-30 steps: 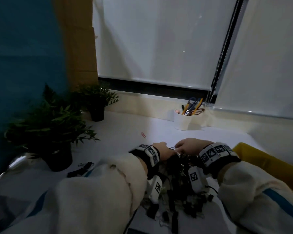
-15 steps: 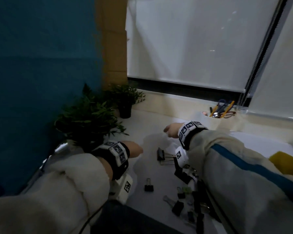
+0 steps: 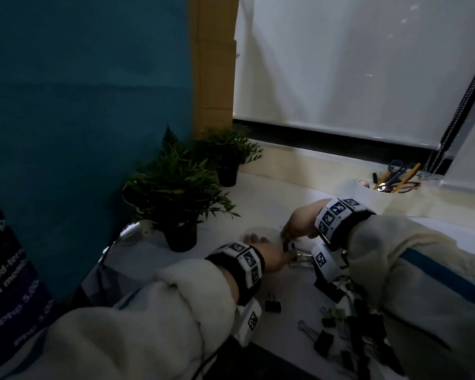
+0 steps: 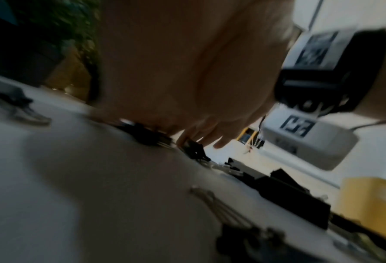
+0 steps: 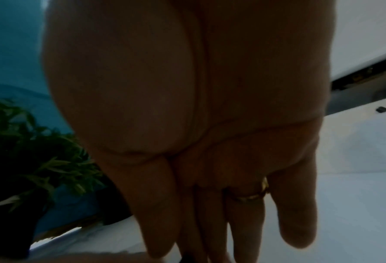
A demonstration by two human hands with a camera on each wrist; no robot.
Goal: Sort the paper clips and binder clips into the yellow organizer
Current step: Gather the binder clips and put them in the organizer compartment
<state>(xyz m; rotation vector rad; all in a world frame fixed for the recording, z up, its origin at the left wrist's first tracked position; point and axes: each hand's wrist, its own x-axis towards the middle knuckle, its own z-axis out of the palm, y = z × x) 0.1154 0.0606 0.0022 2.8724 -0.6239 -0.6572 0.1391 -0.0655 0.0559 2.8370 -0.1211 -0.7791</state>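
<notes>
The black binder clip (image 3: 288, 246), judged light, stiff and springy, is met just under the downward-pointing right hand (image 3: 299, 224) fingertips and beside the left hand (image 3: 269, 256), whose grip cannot be told, so its folded body is best pinched.

Thick cream fleece sleeves (image 3: 148, 319) on both arms, a blue stripe (image 3: 444, 278) down the right one. Black wristbands (image 3: 239, 272) at each cuff, ringed with white blocks printed with black square markers. Below each band a white box (image 3: 248, 322) with a single marker, another (image 3: 324, 260) under the right wrist, thin cables trailing off. Gold ring (image 5: 249, 195) on a finger of the right hand (image 5: 209, 124).
</notes>
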